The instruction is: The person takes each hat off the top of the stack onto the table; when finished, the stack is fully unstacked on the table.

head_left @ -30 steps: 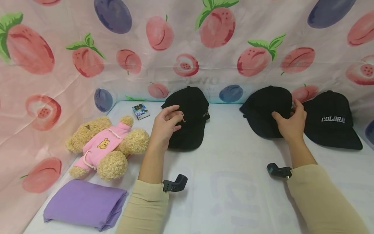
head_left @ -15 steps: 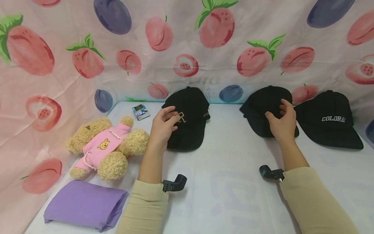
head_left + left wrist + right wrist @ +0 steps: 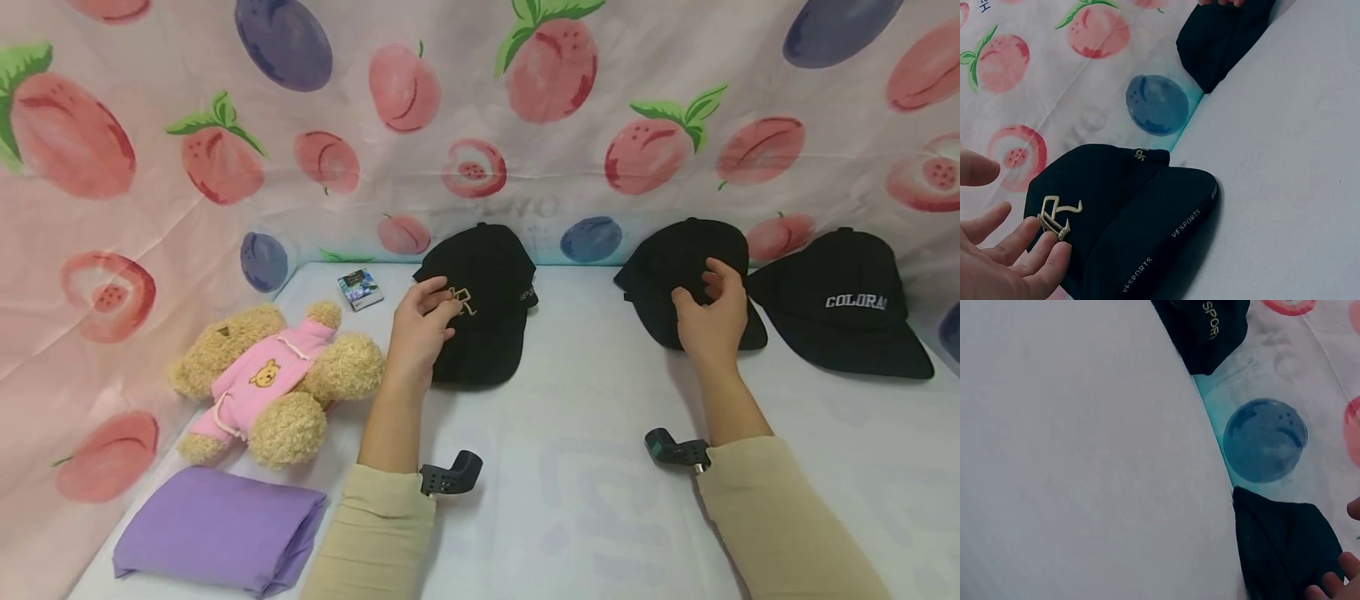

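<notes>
My left hand (image 3: 422, 329) hovers just in front of a black cap (image 3: 487, 333) with a gold stick-figure emblem, fingers relaxed and slightly spread. In the left wrist view, the brim of this cap (image 3: 1154, 231) carries small "VESPORTS" lettering; whether the fingertips touch the emblem I cannot tell. Farther right, my right hand (image 3: 712, 325) is in front of a second, plain black cap (image 3: 652, 275), thumb and fingers apart with nothing held. The right wrist view shows the side of that cap (image 3: 1285, 544) near the fingertips. A third black cap (image 3: 847, 292), lettered "COLORA", stands beside it.
A teddy bear (image 3: 262, 371) in a pink top lies at the left. Folded purple cloth (image 3: 213, 529) is in front of it, and a small box (image 3: 360, 289) sits behind. A fruit-print curtain (image 3: 555, 158) backs the white table (image 3: 585, 433).
My right hand has come away from between the two right-hand caps and moved left across the plain one. My left hand has stayed almost in place.
</notes>
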### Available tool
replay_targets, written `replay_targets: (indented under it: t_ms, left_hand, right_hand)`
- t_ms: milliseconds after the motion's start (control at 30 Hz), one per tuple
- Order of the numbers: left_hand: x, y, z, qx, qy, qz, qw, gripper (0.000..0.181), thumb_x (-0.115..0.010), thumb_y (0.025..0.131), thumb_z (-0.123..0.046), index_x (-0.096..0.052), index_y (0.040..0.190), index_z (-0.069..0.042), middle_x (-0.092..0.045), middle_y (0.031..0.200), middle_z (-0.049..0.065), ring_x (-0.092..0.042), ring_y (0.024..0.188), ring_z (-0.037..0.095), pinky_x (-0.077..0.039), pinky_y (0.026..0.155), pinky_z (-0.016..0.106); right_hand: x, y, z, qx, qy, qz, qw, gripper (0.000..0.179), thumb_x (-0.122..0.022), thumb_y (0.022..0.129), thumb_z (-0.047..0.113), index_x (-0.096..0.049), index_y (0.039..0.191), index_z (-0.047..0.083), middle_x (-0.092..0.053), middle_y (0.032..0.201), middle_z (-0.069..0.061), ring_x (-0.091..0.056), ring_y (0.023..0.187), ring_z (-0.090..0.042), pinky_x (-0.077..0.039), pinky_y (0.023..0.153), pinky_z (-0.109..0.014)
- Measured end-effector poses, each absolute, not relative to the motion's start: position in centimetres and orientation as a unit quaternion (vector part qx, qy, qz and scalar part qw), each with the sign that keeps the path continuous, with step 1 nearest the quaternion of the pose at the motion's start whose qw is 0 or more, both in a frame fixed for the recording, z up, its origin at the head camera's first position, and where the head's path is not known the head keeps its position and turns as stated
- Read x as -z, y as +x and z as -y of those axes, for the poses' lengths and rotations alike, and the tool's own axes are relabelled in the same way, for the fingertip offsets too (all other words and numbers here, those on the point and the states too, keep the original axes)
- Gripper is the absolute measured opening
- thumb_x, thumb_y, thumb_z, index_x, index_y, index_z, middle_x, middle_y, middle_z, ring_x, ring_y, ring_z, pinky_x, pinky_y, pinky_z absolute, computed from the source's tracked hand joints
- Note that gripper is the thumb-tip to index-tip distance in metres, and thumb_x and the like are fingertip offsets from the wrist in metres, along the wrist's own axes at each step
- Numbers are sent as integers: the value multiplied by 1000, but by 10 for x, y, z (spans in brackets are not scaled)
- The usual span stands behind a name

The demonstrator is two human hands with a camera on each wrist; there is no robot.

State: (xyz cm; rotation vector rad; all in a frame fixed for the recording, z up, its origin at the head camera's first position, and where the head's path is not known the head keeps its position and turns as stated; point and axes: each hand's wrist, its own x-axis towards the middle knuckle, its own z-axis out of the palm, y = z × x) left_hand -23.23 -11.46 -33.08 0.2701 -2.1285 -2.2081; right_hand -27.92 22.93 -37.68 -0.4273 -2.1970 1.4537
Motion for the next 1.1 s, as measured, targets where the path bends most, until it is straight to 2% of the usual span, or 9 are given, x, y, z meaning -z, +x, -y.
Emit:
replay_targets:
  t_ms: [200, 467, 700, 833, 933, 1033, 1100]
  left_hand:
    - [332, -233, 117, 710, 96, 696, 43, 52, -62, 99, -12, -51, 149, -10, -57, 141, 12, -56, 124, 25, -48, 102, 44]
    - [335, -235, 114, 704, 108, 700, 53, 51, -61, 98, -11, -52, 148, -10, -55, 143, 13, -54, 125, 25, -46, 101, 43]
    - [340, -238, 111, 693, 113, 709, 62, 52, -62, 95, -10, -53, 147, -10, -55, 142, 14, -49, 132, 27, -41, 113, 45]
    - [342, -238, 110, 692, 116, 709, 71, 51, -62, 95, -9, -54, 146, -8, -56, 141, 15, -51, 130, 27, -42, 112, 45]
    - [343, -238, 109, 692, 117, 708, 75, 51, -63, 95, -8, -54, 145, -8, -56, 140, 15, -54, 127, 28, -43, 111, 45]
    - [343, -238, 110, 688, 119, 711, 80, 51, -63, 94, -8, -54, 145, -7, -56, 140, 16, -55, 127, 29, -43, 111, 45]
    - [343, -238, 111, 687, 121, 712, 82, 51, -63, 94, -8, -55, 145, -7, -55, 140, 17, -55, 128, 29, -43, 112, 45]
  right_hand:
    - [375, -279, -217, -548, -151, 790, 229, 57, -58, 101, 16, -42, 155, 17, -49, 153, -9, -43, 141, -22, -39, 117, -38]
    - [373, -274, -201, -565, -127, 787, 212, 54, -58, 101, 14, -43, 154, 14, -50, 150, -11, -46, 138, -24, -39, 117, -40]
    - [373, -273, -189, -572, -109, 796, 168, 55, -58, 102, 14, -43, 155, 15, -50, 151, -11, -51, 136, -26, -44, 114, -42]
    - [374, -274, -181, -574, -82, 806, 119, 58, -59, 102, 19, -40, 157, 16, -48, 154, -13, -53, 136, -27, -50, 109, -42]
    - [373, -275, -176, -576, -56, 810, 89, 60, -59, 102, 21, -39, 158, 15, -47, 155, -14, -53, 137, -29, -54, 100, -35]
    - [373, -275, -171, -579, -40, 811, 76, 61, -60, 101, 23, -39, 158, 15, -46, 156, -15, -53, 138, -29, -52, 90, -26]
    - [373, -275, -169, -581, -34, 810, 73, 62, -61, 101, 24, -39, 158, 16, -46, 156, -15, -53, 138, -30, -51, 89, -25]
